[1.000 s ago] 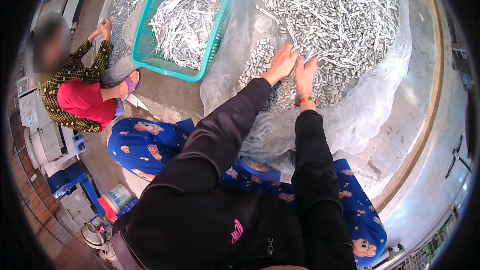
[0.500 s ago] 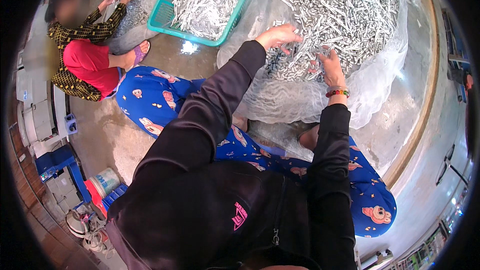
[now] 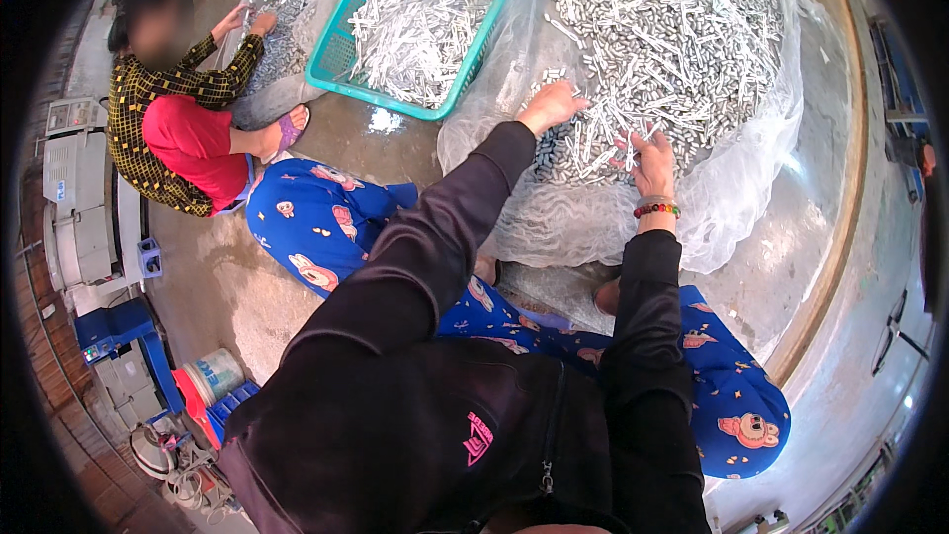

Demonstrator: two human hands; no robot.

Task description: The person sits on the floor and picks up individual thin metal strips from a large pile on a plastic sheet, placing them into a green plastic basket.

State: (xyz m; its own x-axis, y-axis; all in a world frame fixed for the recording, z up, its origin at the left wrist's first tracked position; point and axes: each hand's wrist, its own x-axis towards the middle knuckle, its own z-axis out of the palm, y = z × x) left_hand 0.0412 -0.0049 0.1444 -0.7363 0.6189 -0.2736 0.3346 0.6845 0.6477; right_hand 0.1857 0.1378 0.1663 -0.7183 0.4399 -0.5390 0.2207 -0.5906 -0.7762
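Head view showed the left hand (image 3: pixel 550 105) lying flat and spread on the near edge of a heap of small metal pieces (image 3: pixel 672 40) piled on a clear plastic sheet (image 3: pixel 732 198) over the concrete floor (image 3: pixel 237 287); the right hand (image 3: pixel 652 160) dug in, fingers curled around some pieces. A teal basket (image 3: pixel 341 64) sat at the sheet's left edge.

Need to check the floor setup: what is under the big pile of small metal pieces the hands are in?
The pile of metal pieces lies on a clear plastic sheet spread over the concrete floor. Both the left hand and the right hand rest on it. Anything beneath the pile's middle is covered.
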